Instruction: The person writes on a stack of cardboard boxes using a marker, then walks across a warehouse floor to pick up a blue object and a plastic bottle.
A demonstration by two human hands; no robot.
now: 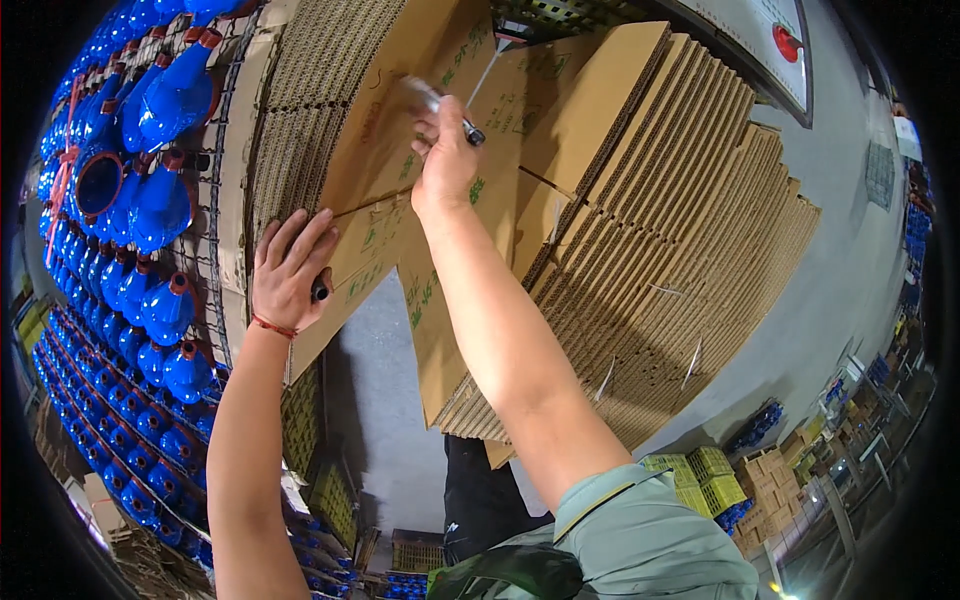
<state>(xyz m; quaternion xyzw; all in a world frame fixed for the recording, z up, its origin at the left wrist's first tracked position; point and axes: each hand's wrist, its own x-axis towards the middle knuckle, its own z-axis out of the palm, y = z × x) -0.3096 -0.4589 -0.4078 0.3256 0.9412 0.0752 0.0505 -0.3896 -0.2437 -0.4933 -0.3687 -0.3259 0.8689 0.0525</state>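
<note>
Flattened boxes (640, 230): matt brown corrugated cardboard, ribbed edges. Blue valve bodies (165, 205): glossy painted metal. Marker (445, 110): smooth, shiny barrel.

Stacked cardboard sheets (650, 250) lie right of the racked valves (150, 200).
</note>
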